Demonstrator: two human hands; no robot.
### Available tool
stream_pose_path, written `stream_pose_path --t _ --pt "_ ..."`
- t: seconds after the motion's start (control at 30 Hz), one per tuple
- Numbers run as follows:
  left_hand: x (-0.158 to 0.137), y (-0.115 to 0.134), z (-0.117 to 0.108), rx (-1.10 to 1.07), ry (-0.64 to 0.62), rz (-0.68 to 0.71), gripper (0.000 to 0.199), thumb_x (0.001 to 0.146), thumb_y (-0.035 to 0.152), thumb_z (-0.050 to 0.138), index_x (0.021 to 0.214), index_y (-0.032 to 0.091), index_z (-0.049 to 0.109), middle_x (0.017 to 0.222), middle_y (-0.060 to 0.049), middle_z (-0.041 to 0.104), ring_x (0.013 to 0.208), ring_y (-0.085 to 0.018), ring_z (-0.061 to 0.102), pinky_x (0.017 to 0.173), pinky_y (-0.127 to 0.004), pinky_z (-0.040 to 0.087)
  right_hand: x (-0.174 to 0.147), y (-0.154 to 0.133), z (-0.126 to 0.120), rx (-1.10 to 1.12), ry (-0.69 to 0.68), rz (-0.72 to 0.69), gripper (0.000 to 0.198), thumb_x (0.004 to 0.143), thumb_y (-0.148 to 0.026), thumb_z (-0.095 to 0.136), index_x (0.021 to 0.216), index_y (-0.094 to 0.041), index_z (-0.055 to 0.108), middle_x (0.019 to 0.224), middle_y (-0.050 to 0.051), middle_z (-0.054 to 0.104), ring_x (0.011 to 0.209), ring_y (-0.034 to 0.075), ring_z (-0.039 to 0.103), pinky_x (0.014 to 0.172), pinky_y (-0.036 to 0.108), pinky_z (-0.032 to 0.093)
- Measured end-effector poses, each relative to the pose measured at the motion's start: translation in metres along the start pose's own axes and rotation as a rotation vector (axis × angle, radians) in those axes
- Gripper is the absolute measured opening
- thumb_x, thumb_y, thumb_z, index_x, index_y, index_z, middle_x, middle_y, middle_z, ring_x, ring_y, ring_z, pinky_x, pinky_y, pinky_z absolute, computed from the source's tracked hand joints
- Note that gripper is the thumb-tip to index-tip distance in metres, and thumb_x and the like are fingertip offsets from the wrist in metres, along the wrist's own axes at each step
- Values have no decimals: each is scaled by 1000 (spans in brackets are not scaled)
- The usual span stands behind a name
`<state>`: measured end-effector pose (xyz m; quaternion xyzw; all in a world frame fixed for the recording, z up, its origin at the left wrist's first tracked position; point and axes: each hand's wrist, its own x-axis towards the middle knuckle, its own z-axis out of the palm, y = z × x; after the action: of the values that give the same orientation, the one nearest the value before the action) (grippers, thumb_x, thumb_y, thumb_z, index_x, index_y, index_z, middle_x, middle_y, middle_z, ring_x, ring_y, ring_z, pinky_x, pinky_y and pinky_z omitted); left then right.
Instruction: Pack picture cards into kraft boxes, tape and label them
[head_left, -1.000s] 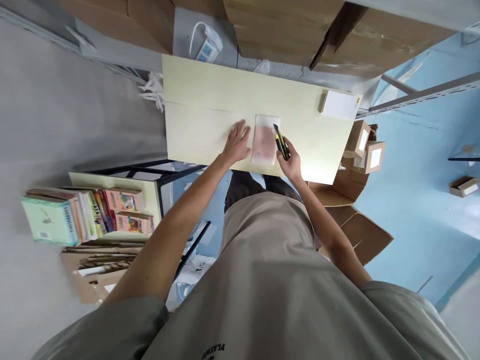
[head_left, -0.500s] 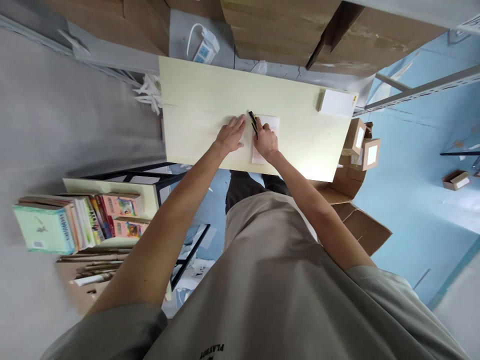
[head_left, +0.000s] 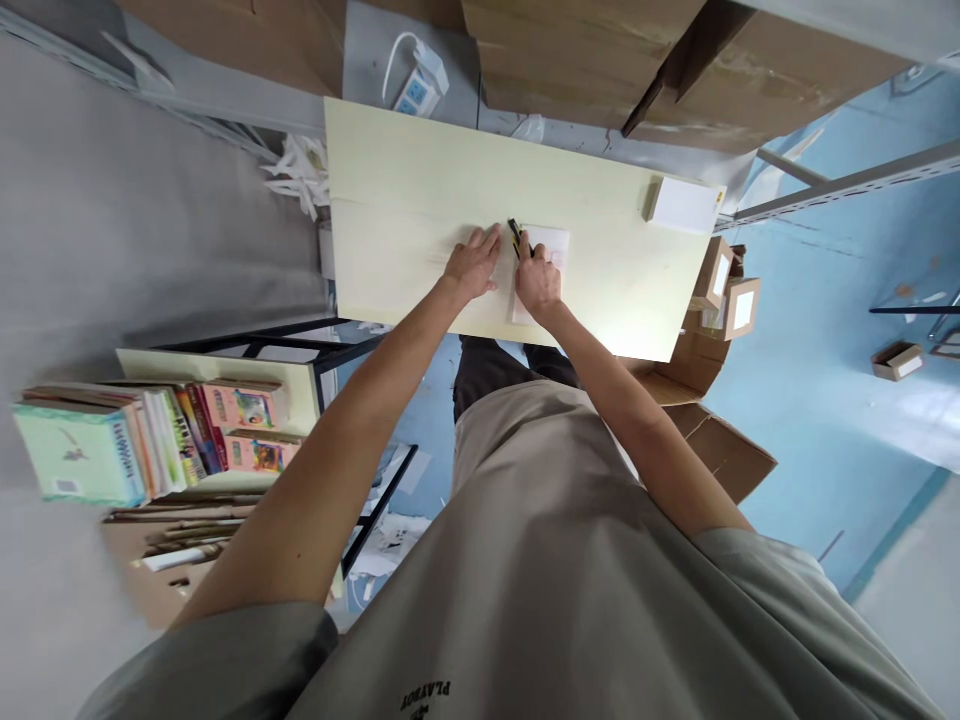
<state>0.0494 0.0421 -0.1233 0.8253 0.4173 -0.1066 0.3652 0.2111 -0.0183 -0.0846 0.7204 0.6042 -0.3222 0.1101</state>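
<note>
My right hand (head_left: 538,282) is closed around a slim black and yellow utility knife (head_left: 515,232). One end of it sticks out past the fingers, pointing away from me and a little left. Beneath that hand lies a white sheet or thin stack of paper (head_left: 553,243), partly covered by the hand. To its left, my left hand (head_left: 474,263) rests flat on the pale yellow tabletop (head_left: 405,230) with its fingers stretched out, close to the paper's left edge. Whether a blade is out is too small to tell.
A white box (head_left: 684,204) sits at the table's far right corner. Behind the table are large cardboard boxes (head_left: 555,60) and a power strip (head_left: 416,93). Books (head_left: 150,440) stand on a shelf at lower left. Small cartons (head_left: 739,308) and an open cardboard box (head_left: 720,450) are at right.
The whole view has shifted slightly. Both hands keep nearly the same places on the table, and the knife stays in my right hand.
</note>
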Motion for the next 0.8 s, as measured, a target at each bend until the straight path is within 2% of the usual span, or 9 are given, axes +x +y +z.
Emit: stream_pose_path --t 0.07,0.2,0.37,0.47,0.53,0.6,0.7,0.8 --pt "2 -1 2 16 -6 -20 118 97 75 88 189 17 41 198 -29 30 182 -57 28 140 -75 43 2 -3 -2 -16 -16 9 84 122 -25 36 198 -15 3 173 36 56 130 40 79 110 54 66" --pt "3 0 2 21 4 -20 116 97 75 88 188 18 43 198 -28 32 180 -57 30 139 -75 44 5 -5 -1 -12 -25 -1 87 124 -33 42 198 -17 1 172 36 57 131 42 79 110 54 66" --pt "-2 4 -1 -7 22 5 117 99 77 86 190 20 38 198 -27 32 182 -55 28 140 -71 45 2 -6 2 -4 -5 -11 79 120 -21 38 196 -10 22 173 37 59 131 40 80 111 54 66" --pt "-1 2 -1 1 13 4 117 99 74 87 190 21 37 199 -26 31 183 -55 27 141 -73 43 -3 -7 3 -17 -18 -12 79 121 -24 43 196 -9 25 173 38 58 131 42 80 112 55 66" --pt "2 0 1 22 -4 -15 116 99 72 87 190 20 38 199 -27 29 182 -56 28 141 -75 41 -7 -7 2 -16 -32 -13 79 121 -27 49 196 -11 27 173 38 58 131 43 80 112 57 66" --pt "3 -1 2 36 -17 -36 114 100 70 87 189 18 39 200 -27 27 182 -56 27 142 -77 40 -13 -7 0 -10 -42 -18 79 120 -22 52 195 -12 30 172 38 59 131 43 80 113 56 65" --pt "3 1 0 32 -15 -43 111 101 68 86 189 19 40 200 -26 28 183 -56 26 142 -77 39 -26 -5 -4 -19 -67 -24 78 119 -14 50 195 -13 31 172 36 60 133 41 80 114 54 66" --pt "0 7 -4 34 -33 -58 113 100 69 87 189 18 40 200 -26 27 183 -56 26 143 -78 37 -41 -4 -6 -52 -114 -33 77 119 -13 44 195 -11 28 174 36 58 135 39 81 115 51 66"
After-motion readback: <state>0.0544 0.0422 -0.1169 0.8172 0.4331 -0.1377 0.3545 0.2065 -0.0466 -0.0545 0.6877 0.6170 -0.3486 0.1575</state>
